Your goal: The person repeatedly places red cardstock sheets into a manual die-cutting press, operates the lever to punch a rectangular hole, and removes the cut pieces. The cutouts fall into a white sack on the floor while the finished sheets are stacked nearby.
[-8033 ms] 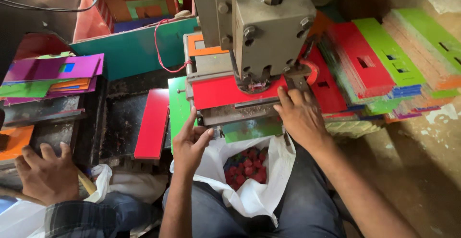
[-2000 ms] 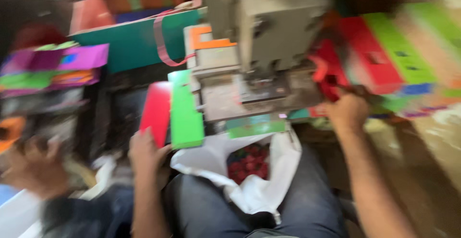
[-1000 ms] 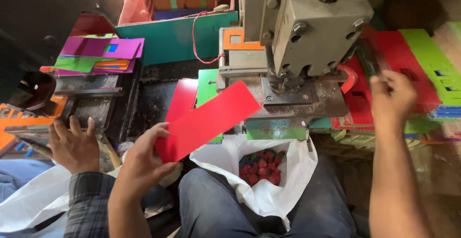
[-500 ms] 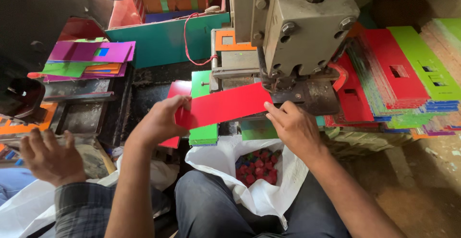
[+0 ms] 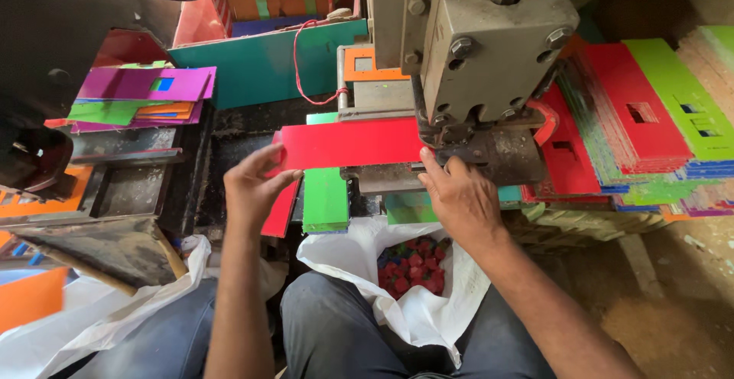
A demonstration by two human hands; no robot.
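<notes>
My left hand [image 5: 256, 186] grips the left end of a red plastic sheet [image 5: 348, 143] that lies flat across the bed of a grey punch press [image 5: 489, 50]. At the sheet's right end, my right hand [image 5: 457, 195] presses on it with fingertips just under the press head. The right end of the sheet is hidden beneath the press head. Below the press, between my knees, a white bag [image 5: 428, 310] holds several small red and blue punched-out pieces [image 5: 411, 264].
A green sheet stack [image 5: 325, 195] and a red sheet [image 5: 281, 209] lean left of the bag. Punched red, green and blue sheets [image 5: 642, 111] are piled at the right. Purple, green and orange sheets [image 5: 141, 92] lie at the left. A teal board [image 5: 260, 61] stands behind.
The red sheet has gone from held tilted in my left hand to lying level on the press bed. My right hand came off the right-hand stack onto the sheet's right end.
</notes>
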